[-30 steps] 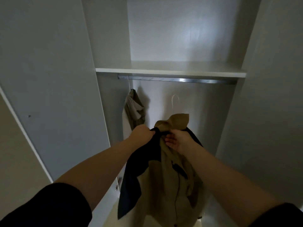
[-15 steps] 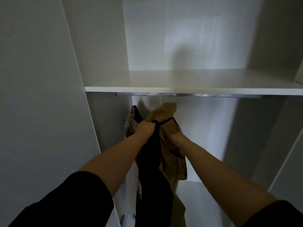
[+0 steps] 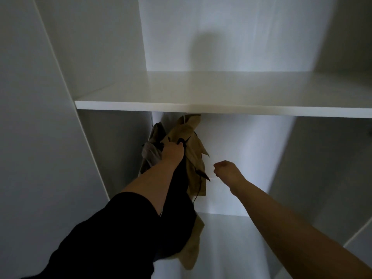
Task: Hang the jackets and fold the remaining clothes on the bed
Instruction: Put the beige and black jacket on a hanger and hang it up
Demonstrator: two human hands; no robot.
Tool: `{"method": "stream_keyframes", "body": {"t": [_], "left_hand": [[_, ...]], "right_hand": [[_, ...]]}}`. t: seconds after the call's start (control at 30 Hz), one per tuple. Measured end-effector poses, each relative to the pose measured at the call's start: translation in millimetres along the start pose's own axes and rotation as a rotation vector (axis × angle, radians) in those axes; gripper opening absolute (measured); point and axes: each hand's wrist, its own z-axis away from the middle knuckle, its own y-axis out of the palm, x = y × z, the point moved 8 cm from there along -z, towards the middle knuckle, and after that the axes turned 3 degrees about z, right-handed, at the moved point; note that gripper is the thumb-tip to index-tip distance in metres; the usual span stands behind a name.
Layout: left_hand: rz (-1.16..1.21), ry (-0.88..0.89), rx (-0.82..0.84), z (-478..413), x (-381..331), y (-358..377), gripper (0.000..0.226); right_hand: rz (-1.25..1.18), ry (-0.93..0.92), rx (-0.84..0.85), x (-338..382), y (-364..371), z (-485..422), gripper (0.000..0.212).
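The right hand (image 3: 225, 170) has let go, loosely curled, empty; left hand (image 3: 173, 153) grips the tan jacket (image 3: 194, 146); its tag (image 3: 161, 212) unreadable.

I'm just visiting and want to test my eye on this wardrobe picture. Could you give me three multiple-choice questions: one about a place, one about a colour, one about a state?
1. Where does the tan jacket hang?
A. Just under the white shelf
B. On top of the shelf
C. On the floor

2. What colour is the shelf?
A. Red
B. Black
C. White

3. What is the person's right grip doing?
A. Pinching the jacket's sleeve
B. Holding nothing, apart from the jacket
C. Resting flat on the shelf

Answers:
1 A: the jacket's top disappears behind the shelf's front edge.
2 C: the board is plainly white.
3 B: only the left grip holds the jacket, while the right one hangs free beside it.
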Motion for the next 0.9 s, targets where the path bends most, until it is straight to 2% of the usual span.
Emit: {"method": "stream_keyframes", "body": {"t": [0.07,0.17,0.27,0.37,0.47,0.63,0.73,0.8,0.9], "left_hand": [[-0.089,0.025,0.034,-2,10,2,0.037],[-0.181,-0.031,0.065,-3,34,9,0.041],[-0.265,0.048,0.097,-2,42,15,0.041],[-0.168,0.019,0.049,8,44,13,0.031],[-0.181,0.218,-0.068,37,13,14,0.043],[-0.236,0.599,-0.03,128,-57,41,0.057],[-0.33,0.78,-0.048,200,-85,57,0.061],[-0.371,0.842,-0.055,249,-95,68,0.063],[-0.29,0.806,-0.079,319,-97,76,0.066]], "right_hand": [[0.017,-0.014,-0.073,-5,-6,-8,0.032],[0.004,-0.037,-0.104,-12,-7,-15,0.034],[0.004,-0.065,-0.127,-16,-3,-17,0.035],[-0.035,-0.073,-0.14,-19,-5,-13,0.034],[-0.025,-0.13,-0.196,-22,-23,1,0.033],[-0.037,-0.216,-0.394,-46,-79,57,0.035],[0.135,-0.303,-0.506,-58,-109,111,0.039],[0.331,-0.368,-0.576,-68,-126,153,0.043],[0.516,-0.423,-0.668,-93,-155,224,0.053]]}}
